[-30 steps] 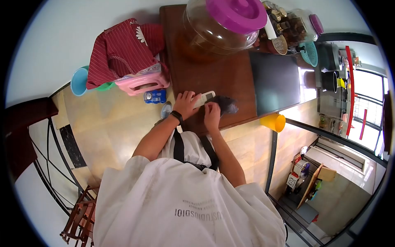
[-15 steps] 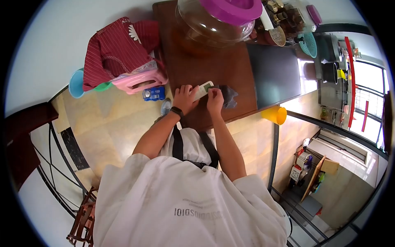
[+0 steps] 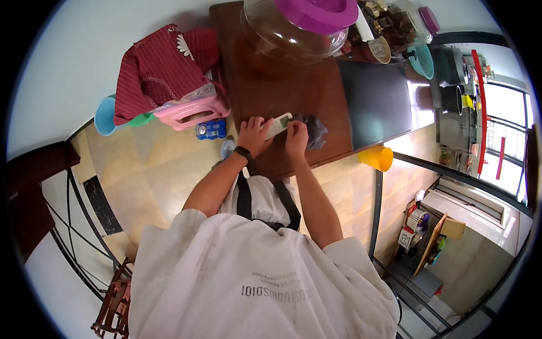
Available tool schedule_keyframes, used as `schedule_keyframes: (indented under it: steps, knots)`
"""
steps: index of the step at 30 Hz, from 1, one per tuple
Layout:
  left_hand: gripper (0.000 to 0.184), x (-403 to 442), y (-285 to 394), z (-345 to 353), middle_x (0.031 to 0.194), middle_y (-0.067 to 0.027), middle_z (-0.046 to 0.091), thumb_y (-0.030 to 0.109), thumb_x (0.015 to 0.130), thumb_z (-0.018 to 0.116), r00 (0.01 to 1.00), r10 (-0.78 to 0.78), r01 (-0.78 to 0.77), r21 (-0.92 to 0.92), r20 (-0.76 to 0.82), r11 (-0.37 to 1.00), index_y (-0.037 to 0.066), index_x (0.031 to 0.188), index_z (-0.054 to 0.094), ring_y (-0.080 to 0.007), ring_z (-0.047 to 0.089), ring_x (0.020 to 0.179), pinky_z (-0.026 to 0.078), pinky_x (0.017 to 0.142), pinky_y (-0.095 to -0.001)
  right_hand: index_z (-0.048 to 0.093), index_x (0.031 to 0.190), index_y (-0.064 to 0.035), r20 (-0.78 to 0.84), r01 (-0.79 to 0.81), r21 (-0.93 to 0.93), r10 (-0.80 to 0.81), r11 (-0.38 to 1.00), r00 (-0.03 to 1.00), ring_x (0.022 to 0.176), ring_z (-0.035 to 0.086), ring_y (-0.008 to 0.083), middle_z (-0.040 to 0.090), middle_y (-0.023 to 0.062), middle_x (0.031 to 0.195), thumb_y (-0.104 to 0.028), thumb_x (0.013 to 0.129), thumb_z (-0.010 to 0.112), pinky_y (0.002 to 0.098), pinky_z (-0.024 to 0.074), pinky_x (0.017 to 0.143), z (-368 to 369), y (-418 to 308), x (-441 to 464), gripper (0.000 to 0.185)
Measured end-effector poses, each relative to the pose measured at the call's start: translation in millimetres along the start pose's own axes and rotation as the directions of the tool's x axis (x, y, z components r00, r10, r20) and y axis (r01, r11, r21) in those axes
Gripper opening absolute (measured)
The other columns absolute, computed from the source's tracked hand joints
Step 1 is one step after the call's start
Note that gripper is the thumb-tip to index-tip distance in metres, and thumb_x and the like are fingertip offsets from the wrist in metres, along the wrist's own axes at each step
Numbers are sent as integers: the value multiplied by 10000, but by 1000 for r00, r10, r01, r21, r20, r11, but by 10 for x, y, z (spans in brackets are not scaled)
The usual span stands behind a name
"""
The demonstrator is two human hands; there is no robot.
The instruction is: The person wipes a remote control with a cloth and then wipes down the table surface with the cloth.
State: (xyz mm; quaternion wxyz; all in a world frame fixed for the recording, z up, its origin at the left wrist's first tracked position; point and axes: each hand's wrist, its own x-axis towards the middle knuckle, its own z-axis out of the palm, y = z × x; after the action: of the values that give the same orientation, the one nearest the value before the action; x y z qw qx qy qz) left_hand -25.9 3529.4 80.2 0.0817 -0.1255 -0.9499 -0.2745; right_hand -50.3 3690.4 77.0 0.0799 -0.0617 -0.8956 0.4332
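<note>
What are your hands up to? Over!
Left hand on the pale remote. Right hand bunched at the crumpled dark bag, grip unclear. Big jar farther back, clear of both hands.

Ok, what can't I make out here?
Head view throughout:
White device, lower end: hidden by the left hand.
Its screen: reading too small.
Whether the right hand grips the dark crumpled item: too small to tell.
Purple lid: cut off by the top edge.

This seems to be a home: there is a brown table (image 3: pixel 305 85) with a large glass jar (image 3: pixel 291 39), a pink plastic stool (image 3: pixel 195 113), a wooden chair (image 3: pixel 116 302) and a tiled floor (image 3: pixel 152 169).
</note>
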Motion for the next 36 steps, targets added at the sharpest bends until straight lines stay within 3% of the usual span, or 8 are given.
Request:
schedule_keyframes:
  steps: [3,9,12,20,23,27,33,36]
  knots:
    - [608,23,-25,6,1009,-65,481,291,682,719,1000,28,-28,15,-11,999,137,1229,505,-247,480,938,374,734,-398,576,840,-34,82,119,-82,-113,990,990,769,524,310,547,129,799,-127,855,592,397,415,715,-7,-119,-228,95]
    - [622,-10,-28,2,1004,-65,477,290,676,720,999,37,-37,-6,-22,999,145,1238,499,-252,479,951,375,738,-404,573,850,-38,20,-112,24,112,993,994,799,520,313,551,125,773,-145,852,599,409,415,719,-2,-2,138,110]
    - [626,45,-45,42,1002,-69,474,285,678,719,998,33,-32,9,-45,999,146,1245,493,-256,476,951,375,739,-403,574,849,-45,144,154,-187,-128,970,981,794,507,348,551,134,808,-143,832,607,442,407,721,0,-94,-33,105]
    - [627,-2,-22,48,1006,-65,469,301,682,717,1000,7,-7,30,6,1000,149,1250,501,-249,468,951,372,745,-397,582,812,-49,75,-40,-182,55,983,996,828,542,349,566,160,808,-172,824,608,459,420,740,28,-84,314,126]
    - [616,-9,-35,52,1001,-60,469,312,693,708,999,36,-37,62,13,997,148,1249,502,-245,468,947,370,750,-393,576,857,-67,188,154,-335,-95,929,978,900,530,358,560,154,870,-205,833,606,461,431,752,24,-120,183,143]
    - [616,28,-31,67,997,-54,472,327,676,709,999,32,-32,14,12,999,148,1231,510,-237,465,969,372,769,-393,573,887,-112,277,81,-310,9,947,961,917,512,369,554,136,928,-260,841,611,464,436,769,-50,-223,257,160]
    - [600,158,12,76,1005,-51,469,332,717,686,999,-34,33,52,22,998,155,1259,498,-243,464,960,363,763,-387,563,920,-111,60,-156,-190,170,969,984,933,514,375,560,149,940,-245,849,595,477,432,770,136,-185,463,155]
    - [595,94,6,82,1010,-51,466,338,722,683,1000,-27,27,43,8,999,159,1259,499,-242,461,967,360,769,-390,555,917,-102,89,-100,-276,129,956,988,910,522,385,568,154,926,-240,855,588,477,432,776,154,-196,451,155]
